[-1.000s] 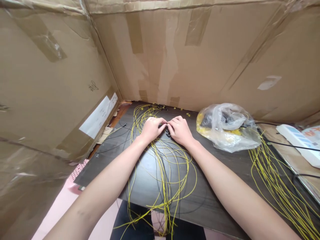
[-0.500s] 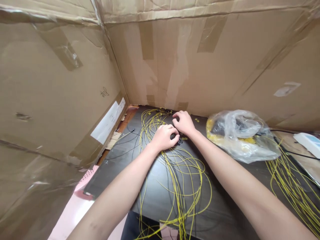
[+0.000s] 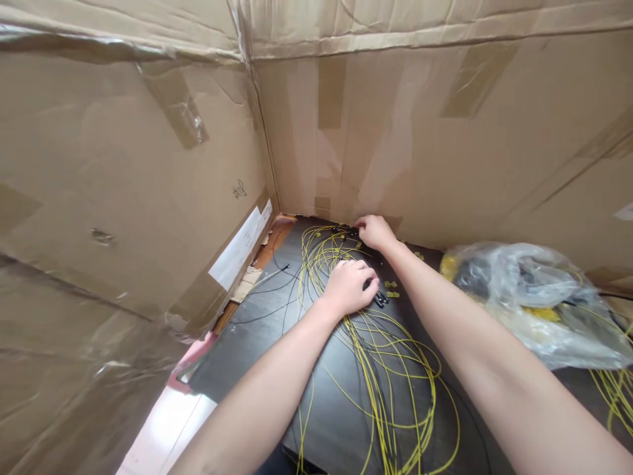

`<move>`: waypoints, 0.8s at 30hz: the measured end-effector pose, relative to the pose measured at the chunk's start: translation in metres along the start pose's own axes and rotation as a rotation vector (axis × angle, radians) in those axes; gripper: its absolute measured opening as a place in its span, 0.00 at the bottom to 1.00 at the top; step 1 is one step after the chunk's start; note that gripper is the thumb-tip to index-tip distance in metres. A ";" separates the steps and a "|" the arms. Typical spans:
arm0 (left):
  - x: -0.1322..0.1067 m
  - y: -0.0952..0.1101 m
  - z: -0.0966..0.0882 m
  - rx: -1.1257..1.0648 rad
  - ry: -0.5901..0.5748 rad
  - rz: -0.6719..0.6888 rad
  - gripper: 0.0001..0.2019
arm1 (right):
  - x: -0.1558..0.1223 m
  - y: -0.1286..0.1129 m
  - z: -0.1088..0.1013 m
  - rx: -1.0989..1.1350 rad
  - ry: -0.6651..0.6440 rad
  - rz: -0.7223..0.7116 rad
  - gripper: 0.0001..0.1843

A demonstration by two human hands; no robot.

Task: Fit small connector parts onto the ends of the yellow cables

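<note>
My left hand [image 3: 350, 285] rests on the dark table [image 3: 257, 336], fingers curled over small black connectors [image 3: 380, 298] at the end of a loop of thin yellow cables [image 3: 390, 369]. My right hand [image 3: 374, 231] reaches further back to the far edge of the table, by the cardboard wall. Its fingers are closed round the black ends [image 3: 346, 231] of other yellow cables lying there. A few small yellow caps [image 3: 392, 285] lie just right of my left hand.
Taped cardboard walls [image 3: 420, 145] close in the back and left. A crumpled clear plastic bag [image 3: 534, 297] with black and yellow parts lies at the right. More yellow cables [image 3: 616, 389] trail off the right edge. A pink surface [image 3: 168, 422] shows beyond the table's left edge.
My right hand left the left hand and moved back to the cable ends by the wall. My left hand stayed on the connectors. The view swung left.
</note>
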State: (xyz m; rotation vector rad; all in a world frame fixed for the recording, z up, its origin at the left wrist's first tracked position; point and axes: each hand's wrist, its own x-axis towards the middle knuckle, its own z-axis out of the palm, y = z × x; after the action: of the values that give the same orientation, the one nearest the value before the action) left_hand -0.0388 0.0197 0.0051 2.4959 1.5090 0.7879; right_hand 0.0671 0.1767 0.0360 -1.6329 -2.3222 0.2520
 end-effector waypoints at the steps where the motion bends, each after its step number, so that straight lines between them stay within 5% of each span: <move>1: 0.000 0.000 0.000 -0.001 0.001 -0.005 0.10 | 0.002 -0.003 0.001 -0.013 -0.023 -0.021 0.25; 8: 0.000 -0.001 0.003 -0.003 0.000 -0.030 0.11 | 0.005 -0.021 0.003 -0.123 -0.035 0.013 0.21; 24: 0.000 -0.002 0.005 0.028 0.022 -0.028 0.12 | 0.002 -0.019 -0.004 -0.229 -0.181 -0.026 0.15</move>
State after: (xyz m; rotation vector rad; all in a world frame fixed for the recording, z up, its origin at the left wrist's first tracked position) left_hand -0.0376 0.0215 0.0007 2.4882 1.5699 0.7980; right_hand 0.0511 0.1725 0.0457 -1.7476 -2.5888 0.1360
